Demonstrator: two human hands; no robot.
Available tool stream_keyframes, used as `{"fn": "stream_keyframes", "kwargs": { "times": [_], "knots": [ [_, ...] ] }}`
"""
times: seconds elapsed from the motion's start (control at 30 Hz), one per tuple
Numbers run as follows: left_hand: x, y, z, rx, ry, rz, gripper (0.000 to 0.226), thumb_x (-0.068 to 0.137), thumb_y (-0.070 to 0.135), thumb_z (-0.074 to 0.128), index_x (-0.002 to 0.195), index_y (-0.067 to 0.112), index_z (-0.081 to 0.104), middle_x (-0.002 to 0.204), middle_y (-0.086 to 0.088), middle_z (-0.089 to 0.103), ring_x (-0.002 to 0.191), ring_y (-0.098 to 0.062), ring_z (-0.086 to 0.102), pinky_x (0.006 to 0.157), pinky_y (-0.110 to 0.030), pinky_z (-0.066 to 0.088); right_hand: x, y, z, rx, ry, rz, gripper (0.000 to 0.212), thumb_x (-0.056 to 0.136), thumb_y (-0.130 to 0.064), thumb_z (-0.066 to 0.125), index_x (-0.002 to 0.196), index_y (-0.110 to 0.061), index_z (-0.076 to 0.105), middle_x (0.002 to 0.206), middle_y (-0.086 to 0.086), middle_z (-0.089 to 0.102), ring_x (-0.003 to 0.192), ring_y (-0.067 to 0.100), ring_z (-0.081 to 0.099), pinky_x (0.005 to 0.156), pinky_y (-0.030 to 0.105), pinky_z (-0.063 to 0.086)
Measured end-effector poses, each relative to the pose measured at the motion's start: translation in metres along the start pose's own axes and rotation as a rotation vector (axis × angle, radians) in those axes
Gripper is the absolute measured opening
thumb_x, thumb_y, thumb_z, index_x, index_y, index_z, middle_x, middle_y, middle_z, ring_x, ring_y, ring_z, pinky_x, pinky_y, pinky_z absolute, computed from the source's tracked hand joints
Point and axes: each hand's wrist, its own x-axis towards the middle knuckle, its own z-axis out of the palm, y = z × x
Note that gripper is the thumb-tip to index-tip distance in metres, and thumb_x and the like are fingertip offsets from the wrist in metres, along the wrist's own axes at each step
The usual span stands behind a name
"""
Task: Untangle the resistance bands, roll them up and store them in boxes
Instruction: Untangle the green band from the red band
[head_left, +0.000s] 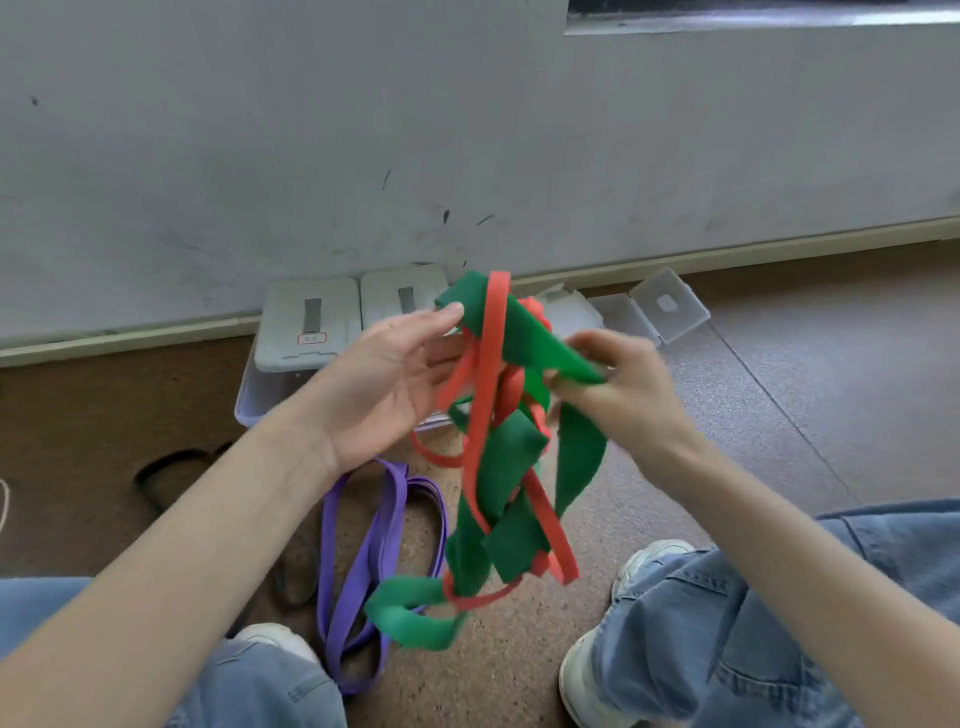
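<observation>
Fingers of right hand (618, 384) pinch green band (524, 338); left hand (384, 384) fingers straight, touching band

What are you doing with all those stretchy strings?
A person sitting on the floor holds up a knot of green band and red band, twisted together. The right hand pinches a green strand, while the left hand is open beside the tangle. A purple band lies on the floor, and open plastic boxes wait by the wall.
</observation>
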Motion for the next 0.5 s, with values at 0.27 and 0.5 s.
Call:
{"fn": "stream_keyframes", "kwargs": {
  "times": [0.27, 0.5],
  "knots": [
    [-0.01, -0.081, -0.003, 0.257, -0.126, -0.303, 0.06, 0.071, 0.038, 0.079, 0.123, 0.043, 0.051, 0.12, 0.006, 0.065, 0.108, -0.015, 0.064, 0.086, -0.028, 0.053, -0.004, -0.022, 0.005, 0.566, -0.256, 0.228, 0.013, 0.092, -0.002, 0.051, 0.095, 0.007, 0.06, 0.062, 0.003, 0.067, 0.043, 0.009, 0.052, 0.041, 0.017, 0.044],
    [-0.009, -0.109, 0.006, 0.451, 0.005, -0.453, 0.061, 0.07, 0.047, 0.069, 0.122, 0.034, 0.04, 0.116, 0.017, 0.061, 0.102, 0.006, 0.054, 0.095, -0.029, 0.035, 0.001, -0.019, -0.006, 0.832, -0.132, 0.19, 0.015, 0.096, -0.001, 0.044, 0.103, 0.009, 0.052, 0.088, 0.013, 0.067, 0.05, 0.011, 0.057, 0.05, 0.021, 0.049]
  ]
}}
